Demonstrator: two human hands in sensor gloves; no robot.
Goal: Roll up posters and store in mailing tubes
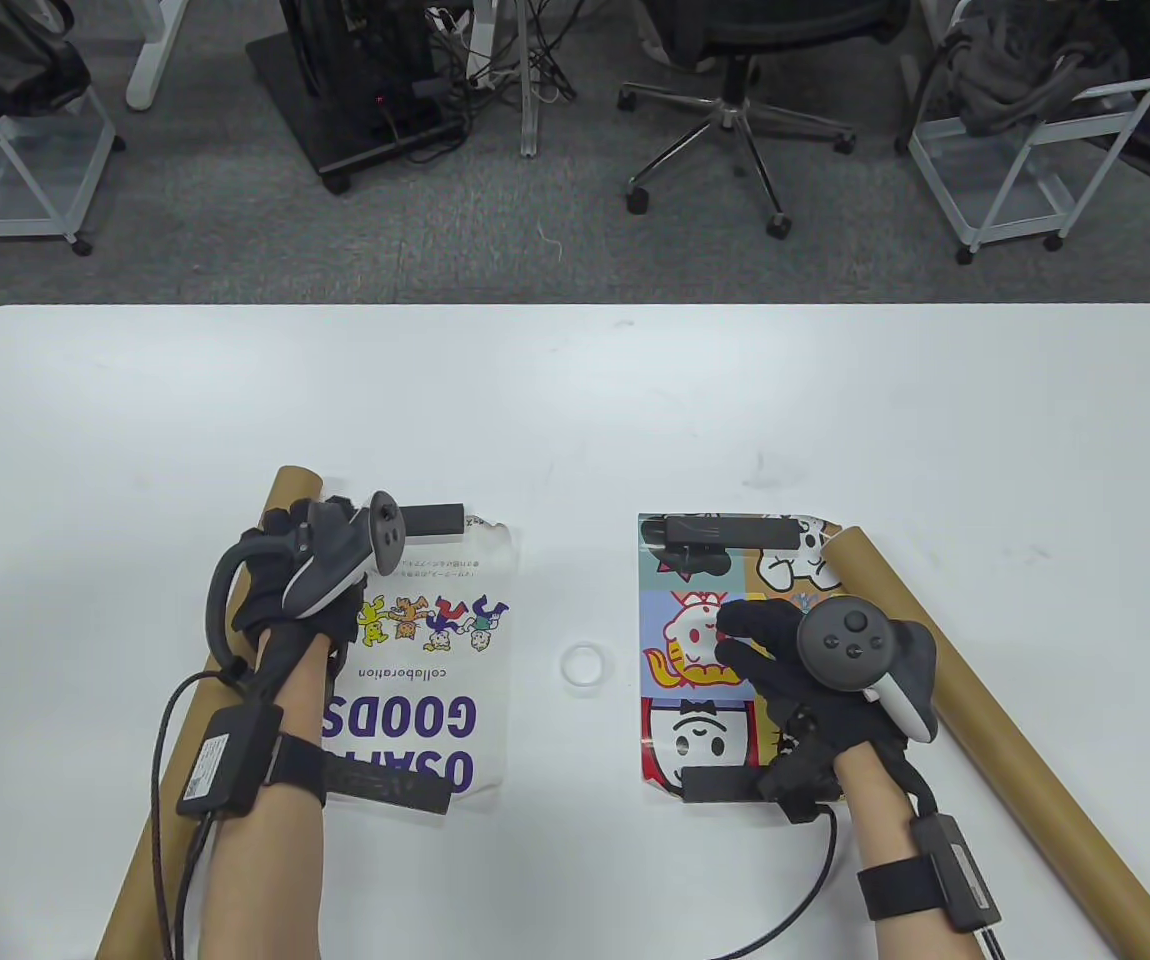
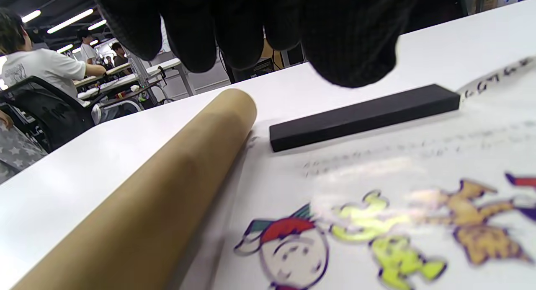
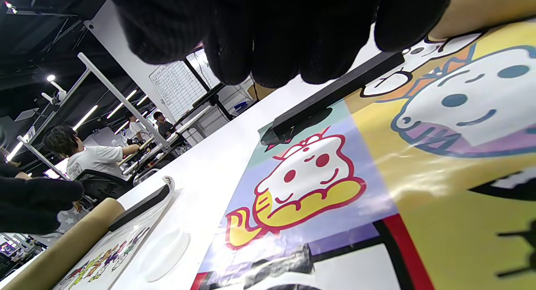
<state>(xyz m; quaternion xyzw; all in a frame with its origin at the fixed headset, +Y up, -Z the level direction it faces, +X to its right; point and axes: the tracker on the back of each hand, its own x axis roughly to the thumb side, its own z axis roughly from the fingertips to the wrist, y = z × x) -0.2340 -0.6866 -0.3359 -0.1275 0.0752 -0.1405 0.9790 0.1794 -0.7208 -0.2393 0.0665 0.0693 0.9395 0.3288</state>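
Observation:
A white poster [image 1: 445,680] printed "OSAKA GOODS" lies flat, pinned by a black bar [image 1: 430,520] at its far edge and another [image 1: 390,790] at its near edge. A brown mailing tube [image 1: 170,780] lies along its left side. My left hand [image 1: 285,530] hovers empty over the poster's far left corner, fingers [image 2: 251,26] curled loosely above the tube [image 2: 159,189] and bar [image 2: 364,116]. A colourful cartoon poster [image 1: 695,640] lies flat under two black bars [image 1: 720,532] [image 1: 720,783]. My right hand [image 1: 745,640] is over it, fingers [image 3: 268,30] curled, holding nothing. A second tube [image 1: 995,720] lies diagonally on its right.
A clear ring [image 1: 583,665] lies on the white table [image 1: 575,400] between the two posters; it also shows in the right wrist view [image 3: 163,250]. Cables run from both wrists off the near edge. An office chair [image 1: 735,100] and carts stand beyond the far edge.

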